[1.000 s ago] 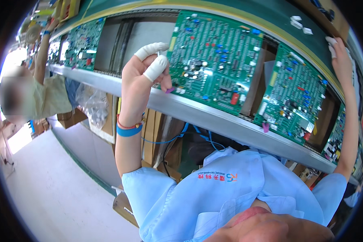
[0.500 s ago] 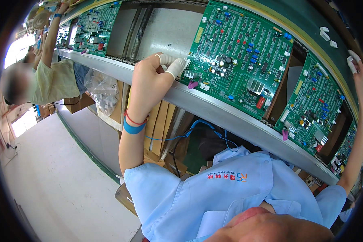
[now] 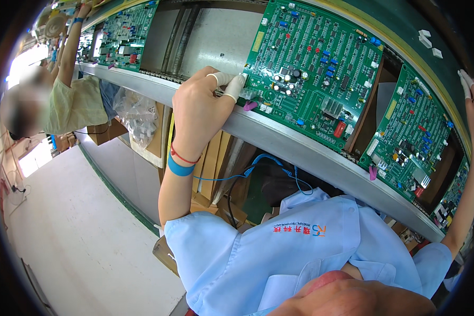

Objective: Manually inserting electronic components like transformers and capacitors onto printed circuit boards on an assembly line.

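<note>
A large green circuit board [image 3: 313, 66] lies across the metal rails of a conveyor, populated with blue, red, black and silver parts. At its left edge, near a purple clip [image 3: 250, 106], is my left hand [image 3: 203, 100]. The thumb and forefinger, in white finger cots, are pressed together against a small white connector [image 3: 244, 77], mostly covered by the fingertips. A blue band with a cord circles that wrist. My right hand [image 3: 471, 95] reaches far out at the right rim, its white-capped fingers stretched out near loose white pieces [image 3: 424, 40]. Nothing is visible in it.
More green boards sit along the line, one at the right [image 3: 411, 131] and one at the far left [image 3: 124, 39]. The metal rail [image 3: 300, 139] runs along the near side. A co-worker [image 3: 73, 105] stands at the left, beside a plastic bag [image 3: 137, 116].
The middle board has shifted slightly left beside my left hand, whose fingertips still press at its edge. My right hand has moved a little right and down, away from the white pieces.
</note>
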`<state>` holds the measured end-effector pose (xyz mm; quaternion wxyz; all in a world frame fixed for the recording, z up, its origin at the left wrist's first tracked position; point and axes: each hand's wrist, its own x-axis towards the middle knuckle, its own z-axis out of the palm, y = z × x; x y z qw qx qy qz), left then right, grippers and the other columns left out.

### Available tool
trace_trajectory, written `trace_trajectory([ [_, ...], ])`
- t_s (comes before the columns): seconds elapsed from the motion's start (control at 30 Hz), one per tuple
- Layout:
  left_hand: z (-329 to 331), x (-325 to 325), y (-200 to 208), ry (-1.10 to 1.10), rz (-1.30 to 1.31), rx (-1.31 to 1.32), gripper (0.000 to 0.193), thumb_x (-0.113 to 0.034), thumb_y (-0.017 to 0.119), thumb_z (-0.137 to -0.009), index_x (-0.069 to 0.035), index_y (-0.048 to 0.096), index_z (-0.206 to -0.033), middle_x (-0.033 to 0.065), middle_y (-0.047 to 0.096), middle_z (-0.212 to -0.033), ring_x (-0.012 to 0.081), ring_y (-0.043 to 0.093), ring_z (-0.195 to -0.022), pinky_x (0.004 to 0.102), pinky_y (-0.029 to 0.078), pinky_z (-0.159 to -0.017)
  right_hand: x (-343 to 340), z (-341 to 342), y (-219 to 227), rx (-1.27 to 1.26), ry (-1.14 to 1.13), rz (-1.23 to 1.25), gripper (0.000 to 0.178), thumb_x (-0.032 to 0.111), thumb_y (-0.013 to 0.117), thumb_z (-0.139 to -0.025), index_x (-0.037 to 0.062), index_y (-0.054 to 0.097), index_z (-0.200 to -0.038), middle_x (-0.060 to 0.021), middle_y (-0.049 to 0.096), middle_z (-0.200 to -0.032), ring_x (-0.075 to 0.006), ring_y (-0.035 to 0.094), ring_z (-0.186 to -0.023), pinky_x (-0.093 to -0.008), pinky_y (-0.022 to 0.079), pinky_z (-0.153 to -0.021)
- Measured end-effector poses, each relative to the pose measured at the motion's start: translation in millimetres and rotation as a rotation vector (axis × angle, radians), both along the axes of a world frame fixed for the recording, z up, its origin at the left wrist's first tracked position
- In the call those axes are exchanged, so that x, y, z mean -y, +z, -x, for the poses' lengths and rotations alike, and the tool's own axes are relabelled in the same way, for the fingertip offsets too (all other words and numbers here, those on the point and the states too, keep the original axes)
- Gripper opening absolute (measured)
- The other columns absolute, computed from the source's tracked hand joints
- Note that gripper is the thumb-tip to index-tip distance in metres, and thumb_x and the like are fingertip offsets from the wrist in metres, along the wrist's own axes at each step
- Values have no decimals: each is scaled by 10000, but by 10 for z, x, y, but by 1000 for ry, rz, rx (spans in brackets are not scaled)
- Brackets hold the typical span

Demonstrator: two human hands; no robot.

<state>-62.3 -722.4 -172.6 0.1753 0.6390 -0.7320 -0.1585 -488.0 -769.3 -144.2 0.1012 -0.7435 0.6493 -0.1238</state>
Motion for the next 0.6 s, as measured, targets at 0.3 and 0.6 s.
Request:
trace_trajectory([
  [0.3, -235, 51, -164, 74, 75, -214, 196, -140, 590, -920, 15, 699, -971, 25, 580, -711, 76, 469, -632, 206, 367, -583, 268, -1100, 136, 209, 270, 130, 126, 142, 591, -855, 51, 661, -907, -76, 664, -925, -232, 641, -827, -343, 494, -713],
  [0.6, -273, 88, -333, 90, 258, -517, 197, -106, 563, -941, 31, 685, -1014, -15, 521, -729, 47, 419, -668, 186, 331, -593, 616, -1798, -261, -154, 340, 236, 97, 150, 632, -816, 60, 663, -803, -44, 632, -813, -215, 645, -755, -343, 489, -638],
])
